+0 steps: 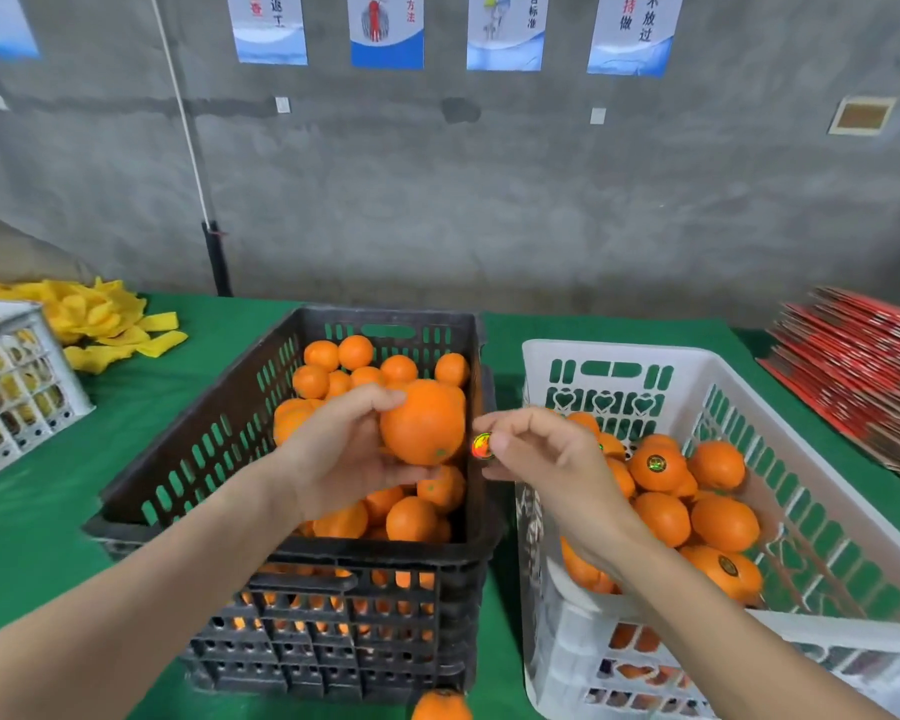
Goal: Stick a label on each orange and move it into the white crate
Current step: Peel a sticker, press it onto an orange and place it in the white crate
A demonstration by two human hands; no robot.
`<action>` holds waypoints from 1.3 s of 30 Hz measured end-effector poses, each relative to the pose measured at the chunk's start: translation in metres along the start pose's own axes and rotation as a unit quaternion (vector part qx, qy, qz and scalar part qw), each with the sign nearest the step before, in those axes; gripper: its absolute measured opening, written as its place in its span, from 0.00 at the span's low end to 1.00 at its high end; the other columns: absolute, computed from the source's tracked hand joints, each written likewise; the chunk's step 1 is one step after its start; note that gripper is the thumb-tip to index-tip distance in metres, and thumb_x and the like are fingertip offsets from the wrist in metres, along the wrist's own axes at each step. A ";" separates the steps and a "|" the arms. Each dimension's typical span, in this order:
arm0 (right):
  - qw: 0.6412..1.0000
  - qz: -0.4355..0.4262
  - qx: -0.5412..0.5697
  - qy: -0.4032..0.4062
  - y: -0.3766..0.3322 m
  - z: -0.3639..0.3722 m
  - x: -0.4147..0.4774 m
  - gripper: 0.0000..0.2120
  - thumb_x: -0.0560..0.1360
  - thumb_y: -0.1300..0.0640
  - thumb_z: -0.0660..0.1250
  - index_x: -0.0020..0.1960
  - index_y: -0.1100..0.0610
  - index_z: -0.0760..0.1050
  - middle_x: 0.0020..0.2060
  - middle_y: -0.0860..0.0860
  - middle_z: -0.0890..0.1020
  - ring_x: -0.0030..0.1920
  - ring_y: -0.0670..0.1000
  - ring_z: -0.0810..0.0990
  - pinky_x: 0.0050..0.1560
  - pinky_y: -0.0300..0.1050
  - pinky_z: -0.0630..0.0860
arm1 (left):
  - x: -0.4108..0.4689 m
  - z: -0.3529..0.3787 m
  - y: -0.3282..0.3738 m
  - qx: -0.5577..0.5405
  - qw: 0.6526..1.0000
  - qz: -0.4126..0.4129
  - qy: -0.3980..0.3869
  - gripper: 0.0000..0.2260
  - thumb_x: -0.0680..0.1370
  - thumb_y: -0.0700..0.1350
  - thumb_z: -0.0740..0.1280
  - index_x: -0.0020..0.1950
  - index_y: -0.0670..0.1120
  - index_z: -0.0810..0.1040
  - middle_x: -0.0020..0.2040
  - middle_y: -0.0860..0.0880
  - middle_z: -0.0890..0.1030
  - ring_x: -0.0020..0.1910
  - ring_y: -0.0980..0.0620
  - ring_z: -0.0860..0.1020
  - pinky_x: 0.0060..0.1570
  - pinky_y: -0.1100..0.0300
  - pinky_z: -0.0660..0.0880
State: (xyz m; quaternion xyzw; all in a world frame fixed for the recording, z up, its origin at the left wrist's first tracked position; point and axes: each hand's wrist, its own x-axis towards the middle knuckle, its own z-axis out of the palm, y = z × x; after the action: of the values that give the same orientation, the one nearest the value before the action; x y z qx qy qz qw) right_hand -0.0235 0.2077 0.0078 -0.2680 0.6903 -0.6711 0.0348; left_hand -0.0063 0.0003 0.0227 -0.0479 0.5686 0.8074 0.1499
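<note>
i see a green counter point(178, 392), grey concrete wall point(489, 200) behind. fingers of my left hand point(344, 449) curl around one orange point(423, 423); fingers of my right hand point(546, 459) pinch a label point(482, 446) just beside it.

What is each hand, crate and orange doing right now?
Left hand: holds an orange, no sticker showing.
Right hand: pinches a sticker, not stuck on yet.
Black crate: holds many oranges.
White crate: partly filled; some oranges wear stickers.
Loose orange: lies outside, before the black crate.

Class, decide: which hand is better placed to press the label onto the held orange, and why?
Right: the right hand pinches the label beside the orange that the left hand grips.
</note>
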 end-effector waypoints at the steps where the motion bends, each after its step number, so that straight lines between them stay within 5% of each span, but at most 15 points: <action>1: 1.000 -0.017 -0.010 0.000 -0.003 -0.005 -0.002 0.05 0.76 0.64 0.63 0.43 0.58 0.76 0.53 0.51 0.80 0.51 0.50 0.80 0.53 0.50 0.79 | -0.002 0.011 -0.003 -0.022 1.000 -0.012 -0.007 0.26 0.70 0.51 0.66 0.66 0.42 0.73 0.55 0.38 0.80 0.40 0.41 0.82 0.34 0.58 0.80; 5: 0.998 -0.059 -0.029 0.004 -0.014 -0.023 -0.011 0.05 0.76 0.64 0.64 0.42 0.57 0.76 0.54 0.51 0.80 0.55 0.50 0.79 0.57 0.51 0.77 | -0.004 0.045 -0.017 -0.112 0.991 -0.048 -0.051 0.23 0.78 0.56 0.57 0.65 0.42 0.73 0.45 0.35 0.79 0.29 0.48 0.75 0.25 0.65 0.73; 11: 1.000 -0.027 0.015 -0.003 -0.014 -0.039 -0.020 0.05 0.76 0.62 0.63 0.43 0.58 0.76 0.52 0.49 0.81 0.49 0.45 0.81 0.50 0.44 0.80 | -0.006 0.073 -0.029 -0.165 0.984 -0.024 -0.059 0.25 0.69 0.50 0.69 0.64 0.40 0.74 0.46 0.37 0.80 0.31 0.49 0.77 0.27 0.66 0.74; 13: 1.000 -0.015 0.009 -0.011 -0.014 -0.044 -0.021 0.05 0.77 0.62 0.63 0.44 0.57 0.76 0.53 0.49 0.81 0.50 0.44 0.81 0.51 0.43 0.79 | -0.004 0.079 -0.033 -0.121 0.992 -0.040 -0.021 0.29 0.68 0.58 0.69 0.62 0.41 0.75 0.42 0.38 0.81 0.28 0.49 0.76 0.24 0.64 0.73; 16: 0.996 -0.033 -0.075 -0.022 -0.016 -0.048 -0.023 0.06 0.76 0.61 0.64 0.42 0.53 0.76 0.55 0.47 0.79 0.56 0.44 0.77 0.56 0.39 0.75 | -0.001 0.087 -0.038 -0.070 0.995 -0.065 0.022 0.37 0.63 0.69 0.65 0.59 0.41 0.77 0.37 0.41 0.81 0.26 0.51 0.76 0.25 0.61 0.74; 19: 0.982 -0.067 -0.170 -0.035 -0.021 -0.048 -0.024 0.09 0.76 0.60 0.65 0.40 0.48 0.74 0.54 0.42 0.76 0.56 0.34 0.72 0.50 0.25 0.69 | 0.000 0.094 -0.043 -0.060 0.995 -0.074 0.034 0.36 0.61 0.71 0.65 0.51 0.41 0.78 0.34 0.42 0.80 0.26 0.51 0.75 0.26 0.62 0.74; 24: 0.946 -0.107 -0.303 -0.044 -0.023 -0.050 -0.028 0.10 0.76 0.58 0.65 0.40 0.46 0.71 0.55 0.44 0.72 0.55 0.25 0.65 0.53 0.20 0.59 | -0.002 0.105 -0.051 -0.049 0.995 -0.072 0.039 0.34 0.62 0.70 0.64 0.50 0.41 0.78 0.32 0.42 0.78 0.24 0.51 0.74 0.26 0.62 0.73; 33: 0.914 -0.200 -0.352 0.028 -0.017 -0.040 -0.055 0.04 0.74 0.59 0.68 0.44 0.58 0.74 0.54 0.50 0.76 0.52 0.46 0.73 0.45 0.52 0.76 | -0.009 0.110 -0.070 -0.020 0.998 -0.023 0.064 0.28 0.68 0.68 0.64 0.46 0.42 0.80 0.30 0.45 0.76 0.25 0.52 0.73 0.24 0.61 0.71; 35: 0.927 -0.197 -0.319 0.019 -0.016 -0.044 -0.061 0.15 0.72 0.58 0.71 0.57 0.51 0.73 0.56 0.40 0.73 0.52 0.47 0.75 0.44 0.49 0.78 | -0.012 0.108 -0.077 0.017 0.997 -0.015 0.075 0.28 0.68 0.67 0.63 0.44 0.42 0.81 0.30 0.44 0.76 0.25 0.52 0.73 0.25 0.61 0.71; 37: 0.957 -0.125 -0.261 -0.026 -0.018 -0.055 -0.063 0.39 0.69 0.53 0.74 0.69 0.31 0.56 0.57 0.28 0.66 0.53 0.42 0.74 0.47 0.40 0.78 | -0.014 0.108 -0.084 0.040 0.996 -0.019 0.081 0.28 0.65 0.67 0.64 0.43 0.42 0.81 0.29 0.44 0.76 0.25 0.51 0.73 0.25 0.61 0.71; 39: 0.977 -0.048 -0.176 -0.106 -0.018 -0.065 -0.062 0.40 0.71 0.54 0.74 0.71 0.32 0.53 0.61 0.35 0.69 0.55 0.41 0.75 0.51 0.39 0.77 | -0.014 0.113 -0.090 0.040 0.997 -0.022 0.064 0.30 0.62 0.67 0.65 0.46 0.42 0.81 0.29 0.43 0.75 0.25 0.51 0.73 0.25 0.61 0.71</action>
State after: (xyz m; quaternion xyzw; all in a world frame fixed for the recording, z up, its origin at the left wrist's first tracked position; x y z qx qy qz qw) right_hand 0.0087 0.2934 0.0121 -0.3722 0.7765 -0.5077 0.0274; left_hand 0.0443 0.1305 -0.0153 -0.1060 0.6079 0.7757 0.1324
